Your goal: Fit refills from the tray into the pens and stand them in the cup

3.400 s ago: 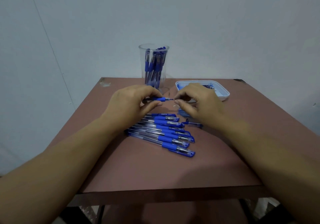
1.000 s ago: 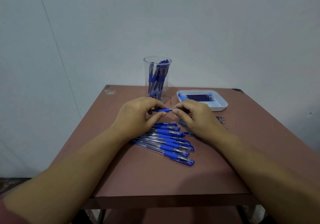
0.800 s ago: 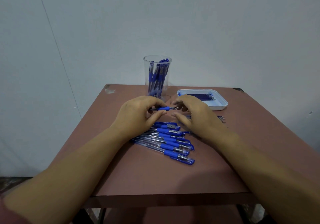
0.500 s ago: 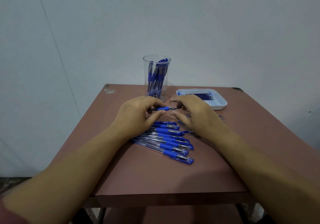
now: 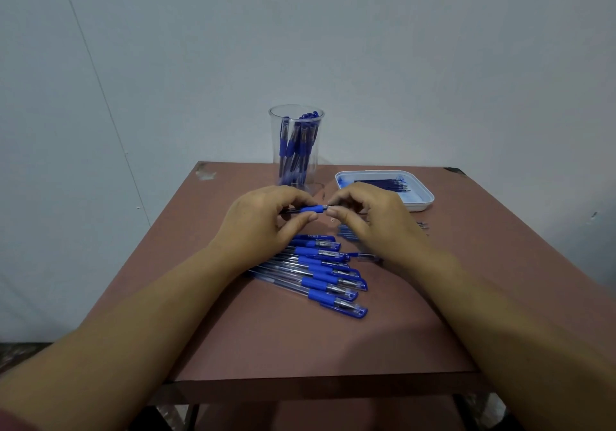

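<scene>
My left hand grips a pen by its blue grip, held level above the table. My right hand pinches the pen's tip end between thumb and forefinger. Below the hands, several capped blue pens lie in a row on the table. A clear cup holding several blue pens stands at the back. A white tray with dark blue refills sits at the back right.
The brown table ends in a front edge close to me. Some loose small parts lie right of my right hand, partly hidden by it. A plain wall rises behind the table.
My right fingers drew back off the pen's tip half a second ago and now pinch it again. The left hand has kept its hold in the same place.
</scene>
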